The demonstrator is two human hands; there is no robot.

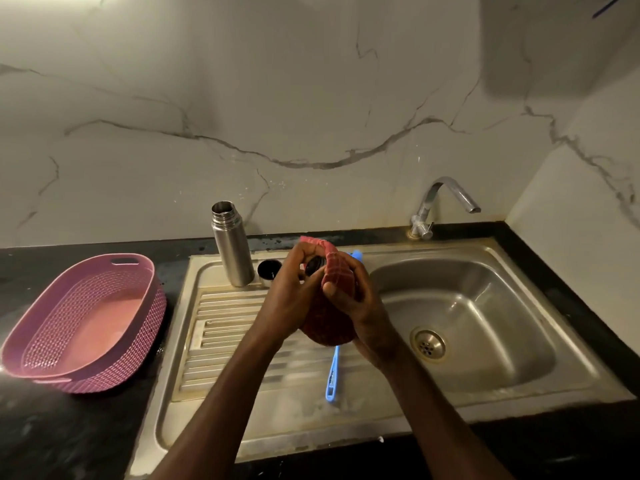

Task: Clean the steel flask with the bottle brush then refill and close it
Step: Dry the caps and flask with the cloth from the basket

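Note:
The steel flask (232,247) stands upright and uncapped at the back of the draining board. Beside it sits a steel cup lid (268,271) with a dark inside. Over the board, my left hand (290,299) pinches a small dark stopper (314,265). My right hand (360,303) grips a red checked cloth (337,271) wrapped round that stopper. The blue bottle brush (333,372) lies on the board under my hands, its handle toward me and its head (356,254) showing behind the cloth.
A pink plastic basket (86,323) sits on the black counter (69,438) to the left. The sink basin (460,317) with its drain (428,345) lies to the right. A tap (446,202) stands behind it, with no water running.

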